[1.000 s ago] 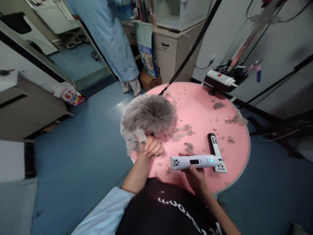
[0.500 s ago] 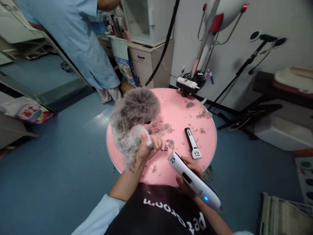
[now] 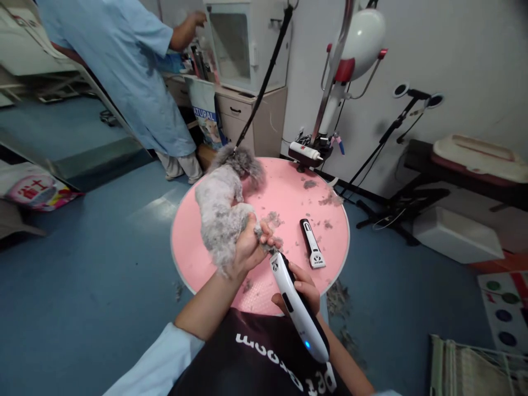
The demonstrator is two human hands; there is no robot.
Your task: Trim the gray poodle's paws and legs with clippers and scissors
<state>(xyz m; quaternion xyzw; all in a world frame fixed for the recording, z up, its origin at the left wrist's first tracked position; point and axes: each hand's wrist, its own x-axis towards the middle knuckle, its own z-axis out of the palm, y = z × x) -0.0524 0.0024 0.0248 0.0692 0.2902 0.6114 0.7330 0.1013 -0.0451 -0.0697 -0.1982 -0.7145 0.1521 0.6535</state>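
Left hand [image 3: 249, 247] clasps a grey dog's [image 3: 218, 214] paw; right hand [image 3: 307, 286] grips the clipper [image 3: 303, 324] at the pink table's [image 3: 289, 187] six o'clock. It looks like paw trimming, which calls for a steady hold.

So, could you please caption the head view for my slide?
Left hand grips a grey dog by the leg on a pink table; right hand holds a white clipper close.
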